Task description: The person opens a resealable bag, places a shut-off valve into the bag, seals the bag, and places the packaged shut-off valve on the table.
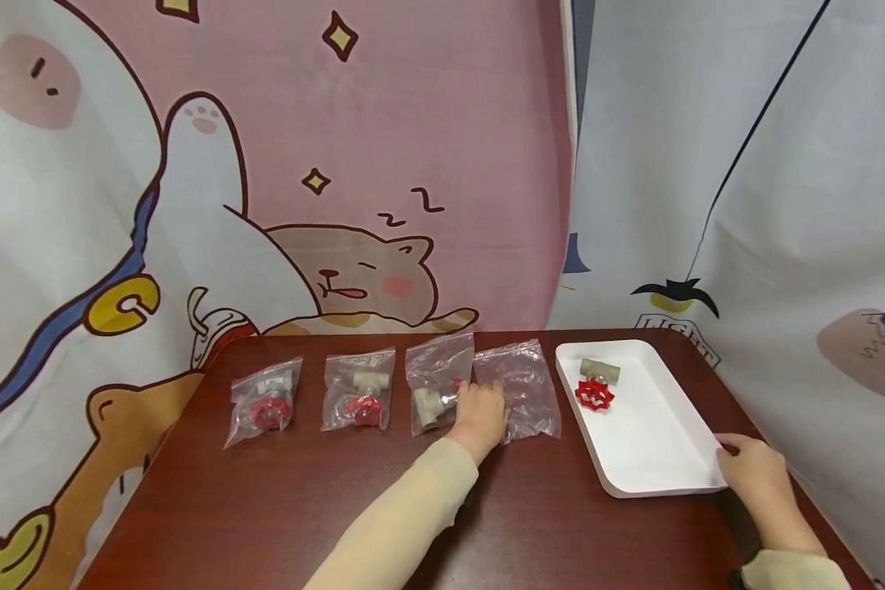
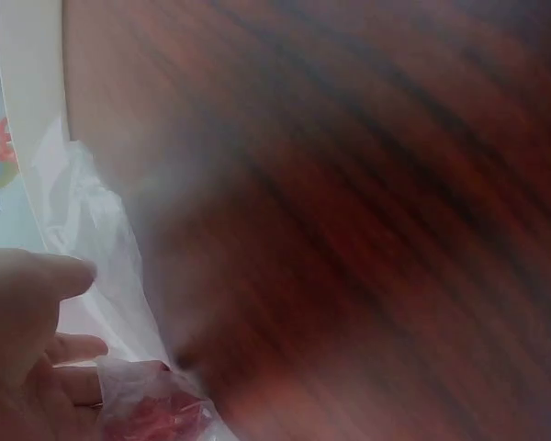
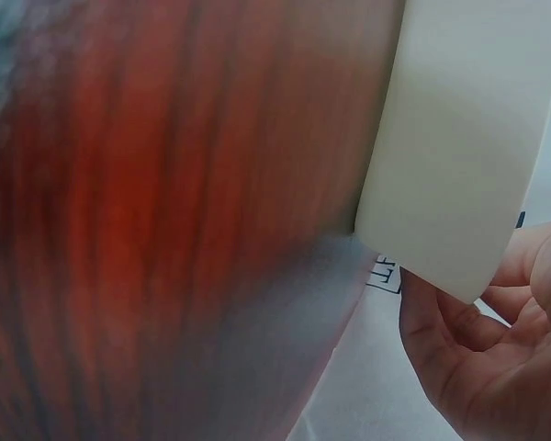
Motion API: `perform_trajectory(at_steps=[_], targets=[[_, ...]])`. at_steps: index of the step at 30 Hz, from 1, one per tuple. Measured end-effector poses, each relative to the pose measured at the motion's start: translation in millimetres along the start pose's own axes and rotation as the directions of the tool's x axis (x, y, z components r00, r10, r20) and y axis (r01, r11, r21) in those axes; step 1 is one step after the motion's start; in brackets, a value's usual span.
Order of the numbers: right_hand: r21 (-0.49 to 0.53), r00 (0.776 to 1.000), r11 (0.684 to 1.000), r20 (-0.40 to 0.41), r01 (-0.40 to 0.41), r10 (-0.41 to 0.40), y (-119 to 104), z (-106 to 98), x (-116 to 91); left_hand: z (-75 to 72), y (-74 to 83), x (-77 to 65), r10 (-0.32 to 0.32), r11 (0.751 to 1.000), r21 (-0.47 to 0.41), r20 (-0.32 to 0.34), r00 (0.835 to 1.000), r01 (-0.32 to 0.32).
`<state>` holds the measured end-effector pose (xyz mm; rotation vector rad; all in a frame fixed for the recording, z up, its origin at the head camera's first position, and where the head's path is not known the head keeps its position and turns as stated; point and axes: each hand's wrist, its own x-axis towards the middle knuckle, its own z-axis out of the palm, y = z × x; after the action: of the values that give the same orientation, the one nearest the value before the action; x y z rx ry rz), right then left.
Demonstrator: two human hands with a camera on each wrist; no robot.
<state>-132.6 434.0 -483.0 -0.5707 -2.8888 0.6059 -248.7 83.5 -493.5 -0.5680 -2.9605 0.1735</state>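
My left hand (image 1: 479,416) reaches onto the third clear plastic bag (image 1: 437,369), which holds a valve with a pale body (image 1: 428,403). The hand covers most of that valve's red handwheel. In the left wrist view the thumb stands apart from the fingers (image 2: 78,347), whose tips touch the bag by the red handwheel (image 2: 156,418). My right hand (image 1: 760,479) pinches the near right corner of a white tray (image 1: 671,475), thumb and fingers on its rim. A valve with a red handwheel (image 1: 595,394) lies in the tray's far left part.
An empty clear bag (image 1: 519,389) lies flat between my left hand and the tray. Two more bagged valves, one in the leftmost bag (image 1: 269,401) and one in the second bag (image 1: 361,393), lie to the left on the brown table (image 1: 280,508). Printed curtains (image 1: 487,164) hang behind.
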Motion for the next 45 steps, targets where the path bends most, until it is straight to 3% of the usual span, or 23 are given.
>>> perform_trajectory(at_steps=[5,8,12,15,18,20,22,23,25,28,31,32,33,35,36,39,45], targets=[[0.0,1.0,1.0,-0.001,0.019,-0.019,0,0,-1,0.9,2.5,-1.4,-0.025,0.998,0.056,0.092,0.995,0.019],[0.003,1.0,1.0,0.0,0.028,-0.028,-1,0,-1,0.9,2.9,-1.2,-0.038,0.998,0.044,0.102,0.994,0.033],[0.002,0.999,0.999,-0.009,0.037,-0.037,-1,0,0,1.4,2.2,-0.2,-0.059,0.997,-0.052,0.054,0.997,0.062],[-0.001,0.999,0.999,-0.007,0.036,-0.036,-1,0,1,1.4,1.2,0.4,-0.088,0.982,-0.168,-0.003,0.996,0.086],[-0.005,0.999,0.999,-0.001,0.034,-0.034,-1,0,1,0.4,0.0,1.1,-0.136,0.947,-0.303,-0.081,0.987,0.106],[-0.008,0.999,0.999,-0.002,0.035,-0.035,-1,0,0,-0.9,-1.0,1.8,-0.178,0.905,-0.411,-0.129,0.976,0.111],[-0.01,0.999,0.999,-0.004,0.034,-0.034,0,-1,0,-2.7,-2.5,3.3,-0.223,0.838,-0.536,-0.164,0.961,0.103],[-0.011,0.999,0.999,-0.005,0.034,-0.034,-1,-1,0,-3.3,-3.3,4.5,-0.243,0.793,-0.602,-0.168,0.955,0.096],[-0.01,0.999,0.999,-0.008,0.031,-0.031,-1,-2,-1,-5.4,-5.4,6.6,-0.283,0.676,-0.733,-0.16,0.946,0.079],[-0.012,1.0,1.0,0.0,0.021,-0.021,-2,-3,-2,-9.5,-10.3,10.2,-0.317,0.45,-0.89,-0.092,0.944,0.064],[-0.011,1.0,1.0,0.014,0.005,-0.005,-1,-2,-2,-14.8,-17.2,11.7,-0.301,0.176,-0.978,0.056,0.952,0.113],[-0.012,1.0,1.0,0.016,0.004,-0.004,0,-1,-1,-15.9,-19.7,12.0,-0.289,0.098,-0.985,0.108,0.951,0.142],[-0.012,1.0,1.0,0.015,0.002,-0.001,0,-1,-1,-16.9,-22.2,12.2,-0.273,0.03,-0.984,0.158,0.949,0.173],[-0.01,1.0,1.0,0.013,0.001,-0.001,0,0,-1,-18.9,-26.4,12.0,-0.24,-0.075,-0.972,0.233,0.942,0.222],[-0.01,1.0,1.0,0.01,0.001,-0.001,0,0,-1,-19.3,-28.0,11.7,-0.227,-0.104,-0.968,0.249,0.942,0.23],[-0.008,1.0,1.0,0.021,-0.01,0.01,0,0,-2,-21.8,-31.2,10.3,-0.225,-0.134,-0.963,0.258,0.94,0.233],[-0.006,0.999,1.0,0.041,-0.016,0.016,-2,-2,-1,-28.4,-37.6,3.8,-0.249,-0.112,-0.982,0.177,0.952,0.154]])
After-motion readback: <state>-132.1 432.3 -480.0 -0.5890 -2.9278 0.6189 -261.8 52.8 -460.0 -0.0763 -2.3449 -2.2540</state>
